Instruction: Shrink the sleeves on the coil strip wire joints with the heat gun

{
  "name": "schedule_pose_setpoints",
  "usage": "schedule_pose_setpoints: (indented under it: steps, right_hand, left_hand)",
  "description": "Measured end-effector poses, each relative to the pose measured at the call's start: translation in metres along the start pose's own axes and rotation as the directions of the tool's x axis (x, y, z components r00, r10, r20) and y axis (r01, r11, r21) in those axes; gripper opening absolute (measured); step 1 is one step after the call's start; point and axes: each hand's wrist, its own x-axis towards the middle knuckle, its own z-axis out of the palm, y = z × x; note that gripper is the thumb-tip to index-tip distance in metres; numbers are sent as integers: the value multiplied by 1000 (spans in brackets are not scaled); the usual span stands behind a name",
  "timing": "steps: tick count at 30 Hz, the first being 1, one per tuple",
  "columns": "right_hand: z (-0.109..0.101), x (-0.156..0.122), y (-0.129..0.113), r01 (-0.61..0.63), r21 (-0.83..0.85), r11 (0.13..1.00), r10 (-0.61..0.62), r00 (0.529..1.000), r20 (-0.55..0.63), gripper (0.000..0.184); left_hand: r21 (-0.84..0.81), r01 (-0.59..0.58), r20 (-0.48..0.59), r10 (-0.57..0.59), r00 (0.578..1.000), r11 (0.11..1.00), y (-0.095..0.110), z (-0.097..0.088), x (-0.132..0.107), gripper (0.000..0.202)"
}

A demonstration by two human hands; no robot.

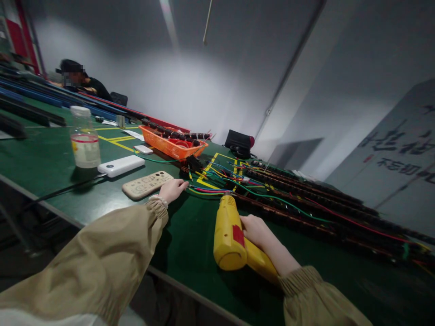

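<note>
A yellow heat gun with a red patch on its side is gripped by its handle in my right hand. Its nozzle points away from me, at a bundle of coloured wires. My left hand pinches the left end of these wires, fingers closed. The wires run right, past the nozzle, toward long dark strips. Just left of my left hand lies a phone in a beige patterned case. The heat gun's body hides part of the table and the wires behind it.
An orange basket holding dark coiled parts stands behind my left hand. To the left are a white power bank with a cable, and a glass bottle. Yellow tape marks the green table. A person sits at the far left.
</note>
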Motion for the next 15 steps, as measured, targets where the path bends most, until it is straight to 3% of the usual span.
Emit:
schedule_pose_setpoints:
  steps: [15]
  right_hand:
    - [-15,25,-84,202,-23,979,-203,975,-92,30]
  left_hand:
    - [-11,22,-53,-22,998,1000,7,1,-5,41]
